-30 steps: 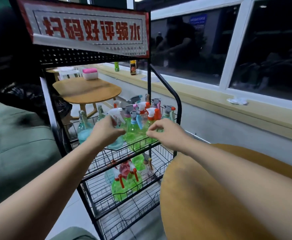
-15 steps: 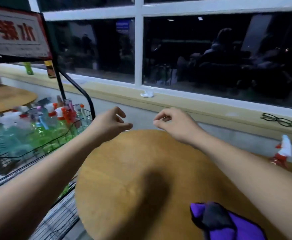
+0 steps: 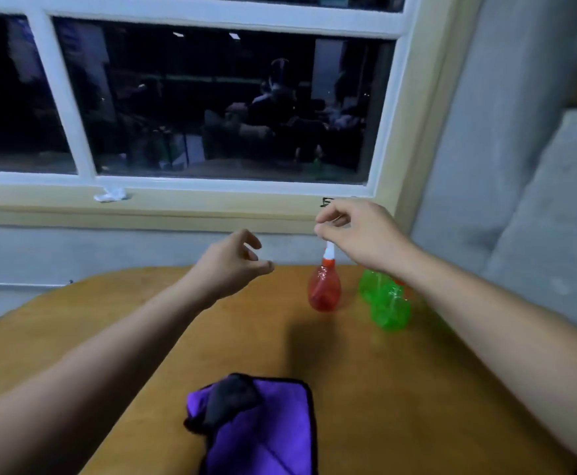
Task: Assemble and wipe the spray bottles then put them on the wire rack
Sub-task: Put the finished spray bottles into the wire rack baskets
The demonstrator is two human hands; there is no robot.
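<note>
Plainly mid-job; the R hand (image 3: 359, 234) has its fingers (image 3: 324, 229) curled in a pinch on the white sprayer top of the red bottle (image 3: 324, 291), which stands upright at the far side of the counter (image 3: 143, 320); can't tell if it's lifted at all; the L hand (image 3: 232, 265) hovers near, fingers loosely curled, holding nothing. Red one has its sprayer on, so prob. assembled; wipe not yet done, I'd judge, since the purple cloth (image 3: 263, 430) lies bunched at the near edge, untouched. Green bottles (image 3: 388, 305) sit just right of the red, partly behind the R forearm; heads on or off, can't say. Rack isn't in view; so wiping and racking are left for these.
</note>
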